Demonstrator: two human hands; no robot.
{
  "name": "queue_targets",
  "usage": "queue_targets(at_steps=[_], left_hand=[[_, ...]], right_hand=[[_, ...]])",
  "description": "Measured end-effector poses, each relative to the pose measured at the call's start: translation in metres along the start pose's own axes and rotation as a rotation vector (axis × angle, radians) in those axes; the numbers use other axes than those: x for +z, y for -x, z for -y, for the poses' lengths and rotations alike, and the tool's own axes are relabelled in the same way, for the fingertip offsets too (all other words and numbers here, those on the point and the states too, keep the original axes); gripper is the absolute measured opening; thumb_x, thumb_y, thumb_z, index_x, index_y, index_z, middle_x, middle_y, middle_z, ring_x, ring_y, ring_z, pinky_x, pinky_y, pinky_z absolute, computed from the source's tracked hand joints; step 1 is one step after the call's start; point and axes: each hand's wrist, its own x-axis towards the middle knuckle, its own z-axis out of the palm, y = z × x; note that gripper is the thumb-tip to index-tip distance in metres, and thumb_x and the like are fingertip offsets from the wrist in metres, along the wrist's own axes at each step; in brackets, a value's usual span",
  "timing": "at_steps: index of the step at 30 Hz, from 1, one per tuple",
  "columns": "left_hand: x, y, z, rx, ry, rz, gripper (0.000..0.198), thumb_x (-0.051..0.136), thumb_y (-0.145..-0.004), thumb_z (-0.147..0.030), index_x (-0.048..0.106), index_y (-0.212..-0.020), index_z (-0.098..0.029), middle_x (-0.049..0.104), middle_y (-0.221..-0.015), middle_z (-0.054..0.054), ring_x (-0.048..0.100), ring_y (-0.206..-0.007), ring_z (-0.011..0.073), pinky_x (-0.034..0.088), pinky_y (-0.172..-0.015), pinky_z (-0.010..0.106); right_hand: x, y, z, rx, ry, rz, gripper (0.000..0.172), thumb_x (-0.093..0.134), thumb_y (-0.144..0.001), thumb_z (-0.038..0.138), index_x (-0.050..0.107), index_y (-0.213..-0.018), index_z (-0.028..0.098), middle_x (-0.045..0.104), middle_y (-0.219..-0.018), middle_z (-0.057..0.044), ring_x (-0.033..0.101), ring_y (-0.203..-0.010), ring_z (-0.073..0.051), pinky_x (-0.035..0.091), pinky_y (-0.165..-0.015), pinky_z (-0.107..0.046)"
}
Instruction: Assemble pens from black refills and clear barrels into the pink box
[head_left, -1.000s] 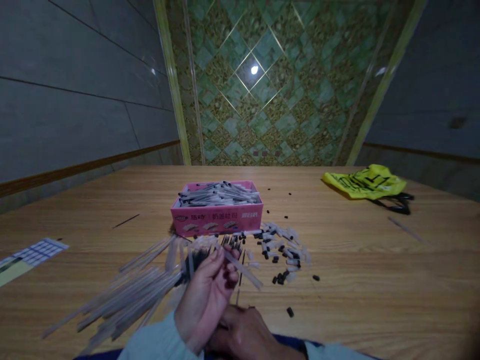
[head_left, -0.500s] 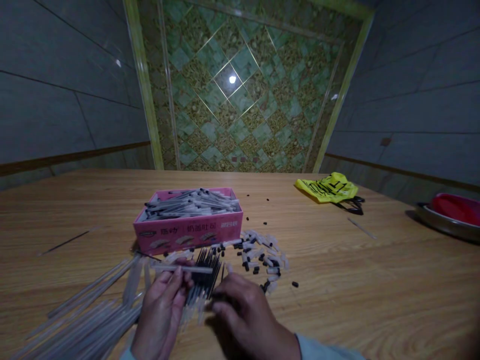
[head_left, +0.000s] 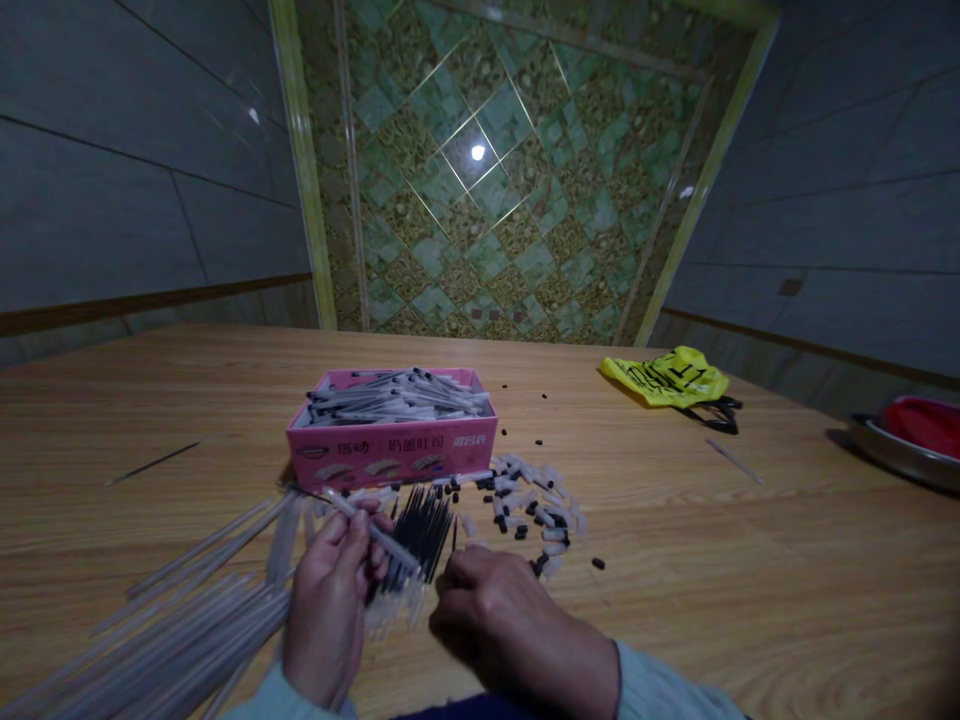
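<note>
My left hand (head_left: 330, 590) pinches a pale translucent pen barrel (head_left: 386, 541) between thumb and fingers, its near end slanting down to the right. To its right my right hand (head_left: 521, 620) is closed, knuckles up, low over the table; whatever its fingers hold is hidden. Between and beyond the hands lies a bundle of thin black-tipped pen refills (head_left: 421, 530) with clear rear ends. Many long clear tubes (head_left: 180, 640) spread over the table at the left. Small white and black plugs (head_left: 541, 508) are scattered beyond my right hand.
Behind the hands stands a pink box (head_left: 394, 455) heaped with assembled-looking pens (head_left: 405, 395). Farther right are a yellow bag (head_left: 667, 378) with black handles, a single thin stick (head_left: 733, 461) and a metal basin (head_left: 900, 450) holding something red. One dark stick (head_left: 154, 462) lies far left.
The barrel in my left hand has swung from nearly level to a slant, its right end lower. My right hand has turned with its fingers more tucked under. The whole view has shifted slightly.
</note>
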Motion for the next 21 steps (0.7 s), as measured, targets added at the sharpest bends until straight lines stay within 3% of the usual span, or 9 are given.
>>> queue_targets(at_steps=[5,10,12,14,17,21], left_hand=[[0.002,0.002,0.003,-0.059,0.042,0.002,0.029,0.074,-0.066,-0.028,0.063,-0.089,-0.015,0.062,-0.070,0.000,0.045,-0.052,0.0061,0.039,-0.044,0.016],[0.000,0.000,0.007,-0.108,0.104,0.012,0.021,0.072,-0.068,-0.023,0.063,-0.083,-0.013,0.062,-0.071,0.001,0.046,-0.051,0.0057,0.040,-0.043,0.015],[0.000,0.000,0.006,-0.139,0.137,0.005,0.015,0.069,-0.071,-0.019,0.063,-0.082,-0.012,0.062,-0.071,0.002,0.047,-0.051,0.0059,0.041,-0.043,0.016],[0.001,0.000,0.005,-0.182,0.196,-0.011,0.005,0.063,-0.076,-0.014,0.063,-0.081,-0.012,0.062,-0.072,0.003,0.047,-0.051,0.0057,0.042,-0.042,0.015],[0.002,-0.001,0.003,-0.293,0.299,-0.071,0.014,0.049,-0.084,-0.007,0.061,-0.078,-0.011,0.060,-0.071,0.004,0.047,-0.050,0.0045,0.043,-0.042,0.014],[0.003,-0.001,0.004,-0.416,0.388,-0.134,0.019,0.044,-0.086,-0.005,0.059,-0.076,-0.011,0.060,-0.073,0.006,0.046,-0.048,0.0037,0.043,-0.040,0.013]], right_hand=[[-0.010,-0.003,-0.002,-0.036,0.042,0.058,0.010,0.054,-0.086,0.021,0.058,-0.078,0.019,0.056,-0.087,-0.002,0.049,-0.069,-0.011,0.031,-0.057,-0.023],[-0.001,-0.003,-0.009,-0.093,0.067,0.013,0.006,0.048,-0.088,0.019,0.053,-0.087,0.017,0.058,-0.087,-0.004,0.051,-0.074,-0.014,0.036,-0.058,-0.024],[0.003,-0.001,-0.014,-0.130,-0.049,-0.127,0.006,0.048,-0.087,0.019,0.052,-0.091,0.017,0.058,-0.084,-0.005,0.052,-0.074,-0.016,0.040,-0.061,-0.025],[0.003,0.001,-0.016,-0.155,-0.220,-0.359,0.011,0.046,-0.087,0.016,0.052,-0.097,0.018,0.058,-0.084,-0.006,0.054,-0.076,-0.017,0.044,-0.064,-0.027],[-0.007,0.008,-0.012,-0.051,-0.501,-0.720,0.022,0.042,-0.090,0.010,0.051,-0.107,0.020,0.057,-0.088,-0.006,0.056,-0.073,-0.015,0.048,-0.063,-0.028],[-0.025,0.016,0.004,0.020,-0.852,-0.969,0.021,0.043,-0.091,0.008,0.055,-0.101,0.022,0.054,-0.093,-0.006,0.059,-0.066,-0.013,0.052,-0.053,-0.027]])
